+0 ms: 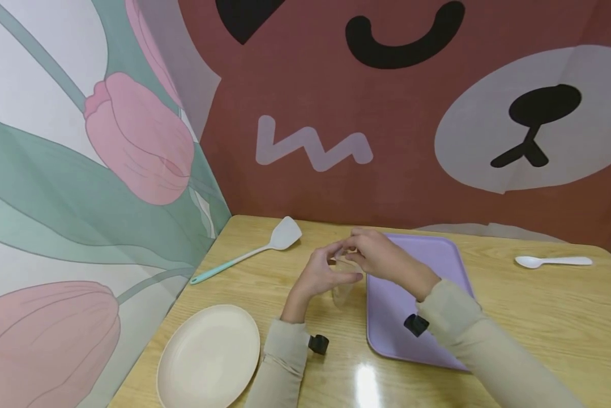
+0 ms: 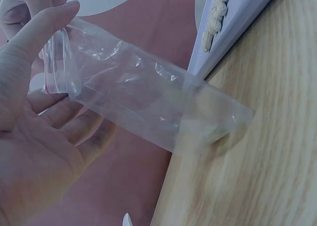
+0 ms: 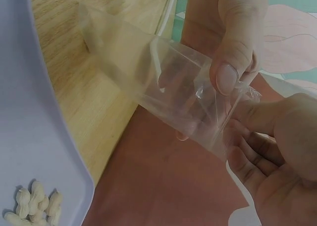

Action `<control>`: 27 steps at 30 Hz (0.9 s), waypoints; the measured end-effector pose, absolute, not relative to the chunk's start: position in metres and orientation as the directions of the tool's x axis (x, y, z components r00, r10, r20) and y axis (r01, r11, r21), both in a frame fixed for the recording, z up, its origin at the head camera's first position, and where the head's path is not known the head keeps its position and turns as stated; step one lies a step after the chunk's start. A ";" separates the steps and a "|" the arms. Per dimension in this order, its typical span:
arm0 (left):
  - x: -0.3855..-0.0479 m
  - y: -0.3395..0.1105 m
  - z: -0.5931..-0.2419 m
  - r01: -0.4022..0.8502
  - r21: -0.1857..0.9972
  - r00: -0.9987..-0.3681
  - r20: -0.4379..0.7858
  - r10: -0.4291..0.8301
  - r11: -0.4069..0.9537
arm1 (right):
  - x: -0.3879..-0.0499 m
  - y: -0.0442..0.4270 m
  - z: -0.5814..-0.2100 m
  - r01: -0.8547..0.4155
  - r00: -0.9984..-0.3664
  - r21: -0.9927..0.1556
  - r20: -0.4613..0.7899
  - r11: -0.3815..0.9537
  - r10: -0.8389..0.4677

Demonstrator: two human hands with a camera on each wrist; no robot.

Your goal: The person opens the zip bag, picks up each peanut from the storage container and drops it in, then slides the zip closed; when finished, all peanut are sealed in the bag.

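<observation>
Grips clear bag (image 2: pixel 131 77) between loosely curved left hand (image 1: pixel 317 273) and pinching right hand (image 1: pixel 379 255); likely light, limp and slippery, so best held by zip edge (image 2: pixel 53 72).

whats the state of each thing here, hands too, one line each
left hand, pinching the bag's top
right hand, pinching the bag's top
plastic bag, held up by its top; can't tell if the mouth is open
peanuts, in their shells, clustered on the tray
tray, flat, bearing the peanuts
plate, flat, nothing on the visible part
spatula, lying down
spoon, lying down
</observation>
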State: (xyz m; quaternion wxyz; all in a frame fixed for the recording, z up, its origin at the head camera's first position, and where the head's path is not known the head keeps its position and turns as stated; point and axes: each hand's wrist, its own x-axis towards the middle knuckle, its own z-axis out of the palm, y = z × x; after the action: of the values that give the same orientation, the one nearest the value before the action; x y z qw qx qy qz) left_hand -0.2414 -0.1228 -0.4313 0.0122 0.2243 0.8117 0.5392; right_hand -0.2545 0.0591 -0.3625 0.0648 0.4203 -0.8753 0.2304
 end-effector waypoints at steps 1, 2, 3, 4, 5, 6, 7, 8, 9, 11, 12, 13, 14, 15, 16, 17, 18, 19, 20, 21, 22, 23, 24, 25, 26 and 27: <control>-0.241 -0.123 -0.431 0.350 0.881 -0.899 0.221 0.378 0.319 | -0.255 0.059 -0.362 -0.767 -0.637 -0.348 0.307 0.540 -0.707; -0.241 -0.122 -0.431 0.349 0.880 -0.900 0.219 0.378 0.323 | -0.254 0.059 -0.362 -0.768 -0.635 -0.347 0.309 0.538 -0.708; -0.241 -0.122 -0.431 0.348 0.880 -0.900 0.217 0.378 0.323 | -0.254 0.060 -0.362 -0.769 -0.634 -0.347 0.309 0.537 -0.709; -0.242 -0.122 -0.431 0.345 0.882 -0.901 0.215 0.378 0.321 | -0.254 0.060 -0.362 -0.769 -0.634 -0.349 0.308 0.536 -0.709; -0.242 -0.122 -0.431 0.343 0.884 -0.901 0.213 0.377 0.319 | -0.254 0.060 -0.362 -0.770 -0.633 -0.348 0.309 0.535 -0.709; -0.242 -0.122 -0.431 0.341 0.886 -0.902 0.213 0.377 0.316 | -0.254 0.060 -0.362 -0.771 -0.632 -0.350 0.310 0.533 -0.710; -0.242 -0.121 -0.431 0.340 0.887 -0.901 0.213 0.377 0.311 | -0.254 0.060 -0.362 -0.770 -0.632 -0.351 0.311 0.532 -0.710; -0.242 -0.121 -0.431 0.340 0.888 -0.901 0.214 0.378 0.309 | -0.254 0.060 -0.362 -0.771 -0.632 -0.349 0.314 0.532 -0.709; -0.241 -0.122 -0.431 0.341 0.888 -0.900 0.214 0.379 0.307 | -0.254 0.060 -0.362 -0.771 -0.632 -0.350 0.315 0.532 -0.708; -0.240 -0.122 -0.431 0.340 0.888 -0.900 0.212 0.381 0.309 | -0.253 0.061 -0.361 -0.771 -0.631 -0.353 0.319 0.530 -0.707; -0.240 -0.123 -0.430 0.338 0.889 -0.901 0.210 0.381 0.309 | -0.252 0.062 -0.361 -0.769 -0.634 -0.357 0.317 0.530 -0.705; -0.239 -0.123 -0.430 0.334 0.889 -0.902 0.205 0.380 0.313 | -0.252 0.064 -0.361 -0.768 -0.636 -0.357 0.320 0.532 -0.702; -0.238 -0.123 -0.430 0.331 0.888 -0.904 0.202 0.378 0.318 | -0.251 0.066 -0.360 -0.766 -0.639 -0.360 0.324 0.533 -0.698; -0.238 -0.123 -0.430 0.330 0.886 -0.905 0.200 0.376 0.325 | -0.251 0.069 -0.359 -0.764 -0.641 -0.361 0.329 0.535 -0.693; -0.237 -0.123 -0.430 0.330 0.885 -0.906 0.199 0.373 0.330 | -0.251 0.072 -0.359 -0.762 -0.643 -0.363 0.337 0.536 -0.688; -0.238 -0.123 -0.431 0.332 0.883 -0.907 0.201 0.371 0.332 | -0.251 0.075 -0.358 -0.761 -0.646 -0.364 0.345 0.538 -0.680; -0.238 -0.123 -0.431 0.334 0.882 -0.907 0.204 0.368 0.333 | -0.252 0.080 -0.358 -0.757 -0.651 -0.363 0.353 0.543 -0.672; -0.238 -0.123 -0.431 0.336 0.879 -0.908 0.206 0.366 0.338 | -0.253 0.085 -0.357 -0.753 -0.657 -0.363 0.358 0.549 -0.664; -0.238 -0.122 -0.431 0.339 0.878 -0.907 0.210 0.365 0.337 | -0.255 0.090 -0.357 -0.746 -0.665 -0.365 0.358 0.557 -0.656; -0.239 -0.122 -0.431 0.340 0.878 -0.907 0.211 0.364 0.338 | -0.257 0.096 -0.358 -0.738 -0.673 -0.366 0.356 0.567 -0.648; -0.239 -0.121 -0.430 0.338 0.879 -0.907 0.210 0.364 0.336 | -0.259 0.103 -0.360 -0.726 -0.687 -0.369 0.350 0.580 -0.637; -0.239 -0.121 -0.430 0.336 0.880 -0.908 0.208 0.364 0.336 | -0.262 0.110 -0.363 -0.713 -0.700 -0.365 0.343 0.598 -0.626; -0.239 -0.121 -0.430 0.332 0.880 -0.910 0.203 0.362 0.339 | -0.264 0.116 -0.367 -0.697 -0.717 -0.365 0.331 0.618 -0.613; -0.239 -0.120 -0.430 0.328 0.883 -0.911 0.200 0.361 0.337 | -0.266 0.123 -0.371 -0.678 -0.735 -0.367 0.315 0.637 -0.601; -0.239 -0.120 -0.430 0.325 0.884 -0.911 0.197 0.362 0.336 | -0.269 0.129 -0.377 -0.661 -0.750 -0.366 0.304 0.655 -0.588; -0.239 -0.119 -0.430 0.322 0.884 -0.911 0.193 0.364 0.338 | -0.271 0.135 -0.383 -0.642 -0.767 -0.368 0.288 0.673 -0.574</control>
State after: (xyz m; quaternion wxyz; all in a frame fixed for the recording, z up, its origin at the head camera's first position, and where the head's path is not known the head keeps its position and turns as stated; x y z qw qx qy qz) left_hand -0.2391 -0.1194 -0.4300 0.0194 0.2099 0.8177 0.5356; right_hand -0.2708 0.1347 -0.3831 0.0742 0.3333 -0.9116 0.2288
